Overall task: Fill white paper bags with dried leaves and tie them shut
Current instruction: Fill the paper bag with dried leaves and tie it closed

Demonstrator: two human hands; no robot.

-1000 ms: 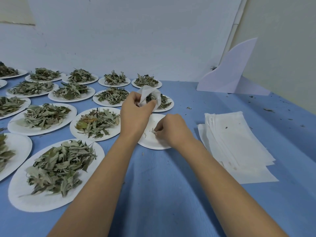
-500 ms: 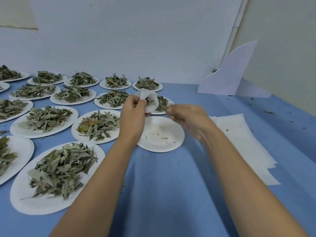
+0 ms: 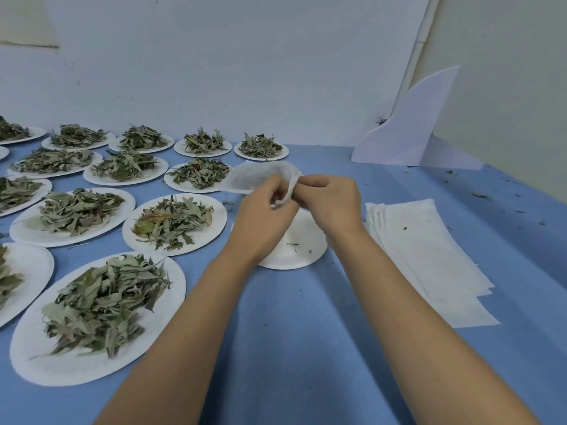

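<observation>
As viewed from the head camera, the left hand [image 3: 264,222] and right hand [image 3: 329,204] meet just above the nearly bare paper plate [image 3: 294,256] on the blue table [image 3: 291,332]. Both sets of fingers [image 3: 274,187] are curled, pinching the mouth of a white paper bag [image 3: 254,177] held above the plate's far edge. Plates of dried leaves [image 3: 101,305] lie left of that plate, and a stack of flat bags [image 3: 423,256] lies just right of it.

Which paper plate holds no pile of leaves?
The plate next to the bag stack; only crumbs lie on it, while others in full view carry leaf piles.
</observation>
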